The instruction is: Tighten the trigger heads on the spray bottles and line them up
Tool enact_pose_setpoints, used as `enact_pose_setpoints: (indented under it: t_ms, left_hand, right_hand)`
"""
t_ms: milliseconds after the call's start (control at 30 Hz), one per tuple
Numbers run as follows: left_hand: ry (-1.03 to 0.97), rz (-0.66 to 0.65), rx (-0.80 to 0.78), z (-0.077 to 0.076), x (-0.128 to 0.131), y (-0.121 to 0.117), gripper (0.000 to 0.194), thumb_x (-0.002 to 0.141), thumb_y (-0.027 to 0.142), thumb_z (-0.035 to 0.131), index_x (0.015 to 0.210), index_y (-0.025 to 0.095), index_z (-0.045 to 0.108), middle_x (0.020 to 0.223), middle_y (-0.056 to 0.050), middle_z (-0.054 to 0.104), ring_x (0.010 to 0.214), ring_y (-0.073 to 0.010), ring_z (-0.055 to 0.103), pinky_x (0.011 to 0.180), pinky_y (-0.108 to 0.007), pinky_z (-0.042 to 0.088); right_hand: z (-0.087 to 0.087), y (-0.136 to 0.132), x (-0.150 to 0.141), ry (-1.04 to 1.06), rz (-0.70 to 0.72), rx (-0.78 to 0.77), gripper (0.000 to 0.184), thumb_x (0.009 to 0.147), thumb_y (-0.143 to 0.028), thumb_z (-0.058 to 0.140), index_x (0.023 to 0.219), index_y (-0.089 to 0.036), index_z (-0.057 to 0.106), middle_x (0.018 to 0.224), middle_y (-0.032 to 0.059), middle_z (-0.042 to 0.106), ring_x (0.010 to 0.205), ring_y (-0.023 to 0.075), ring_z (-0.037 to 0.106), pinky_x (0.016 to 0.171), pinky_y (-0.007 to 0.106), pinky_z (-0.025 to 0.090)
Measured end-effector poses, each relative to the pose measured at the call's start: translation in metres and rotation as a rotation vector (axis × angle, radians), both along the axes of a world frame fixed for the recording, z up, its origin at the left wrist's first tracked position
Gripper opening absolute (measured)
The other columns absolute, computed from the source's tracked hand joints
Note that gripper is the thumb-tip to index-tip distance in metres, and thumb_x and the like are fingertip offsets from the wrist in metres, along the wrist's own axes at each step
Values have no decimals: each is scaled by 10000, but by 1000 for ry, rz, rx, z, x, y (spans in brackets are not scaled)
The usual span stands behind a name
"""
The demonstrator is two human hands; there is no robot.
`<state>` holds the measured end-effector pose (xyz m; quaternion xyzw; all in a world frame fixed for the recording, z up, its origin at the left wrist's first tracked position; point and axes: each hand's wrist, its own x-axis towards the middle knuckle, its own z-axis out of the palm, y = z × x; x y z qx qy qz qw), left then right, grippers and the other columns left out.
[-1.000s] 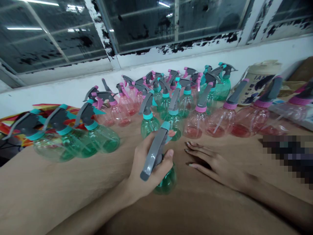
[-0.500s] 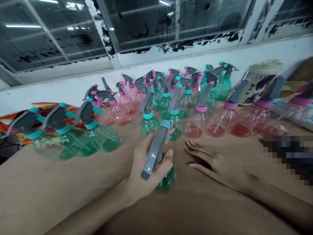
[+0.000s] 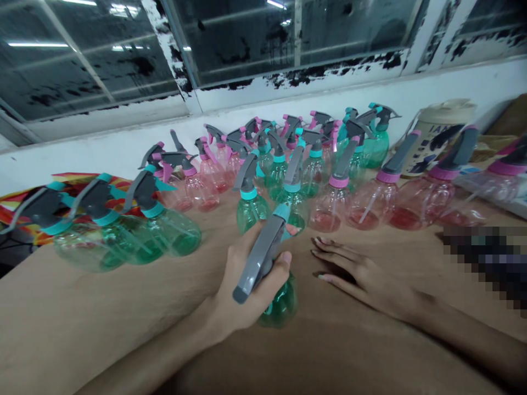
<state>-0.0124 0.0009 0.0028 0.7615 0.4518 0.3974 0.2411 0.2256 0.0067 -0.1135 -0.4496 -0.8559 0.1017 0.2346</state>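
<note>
Green plastic in grip: holds by the neck, with the left hand (image 3: 253,307) wrapped around it, a round, translucent spray bottle (image 3: 285,304), grey-triggered and turquoise-nozzled, at the middle of a smooth, light-brown tabletop (image 3: 337,351). Rests the right hand (image 3: 366,280) open and palm down, just to the right of it. Faces two turquoise-collared green plastic bottles (image 3: 249,210) just beyond, pink-collared red-tinted plastic bottles (image 3: 373,206) farther right, and three rounded green plastic bottles (image 3: 181,235) off to the left.
</note>
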Motion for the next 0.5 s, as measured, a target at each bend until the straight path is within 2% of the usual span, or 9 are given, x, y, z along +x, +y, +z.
enact_pose_setpoints:
  t_ms: [133,267,367,500]
  left_hand:
    - [-52,-91,-35,2,0,1,124,787,254,518,901,244,568,760,-2,666,568,-153,612,563,-283,536]
    - [-93,-51,-21,1,1,0,42,807,261,517,832,242,544,745,1,661,597,-149,630,564,-274,543]
    - [-103,-36,-26,-1,2,0,118,820,288,533,924,243,565,825,-18,692,667,-170,660,627,-305,566]
    - [-135,-65,-27,-4,1,2,262,819,287,549,1079,256,565,978,-39,700,888,-217,674,734,-339,577]
  right_hand:
    - [-3,1,1,-4,4,-3,481,929,-440,452,1350,-209,484,1433,54,463,1336,227,390,1097,443,363]
    - [-3,0,2,-14,7,5,479,935,-441,437,1348,-203,483,1437,56,457,1337,224,390,1096,444,365]
    - [-2,0,1,-9,6,6,480,933,-438,444,1354,-209,477,1434,51,461,1335,224,392,1095,443,366]
    - [0,0,0,-7,3,5,482,929,-434,454,1356,-214,477,1428,51,469,1327,226,404,1094,441,368]
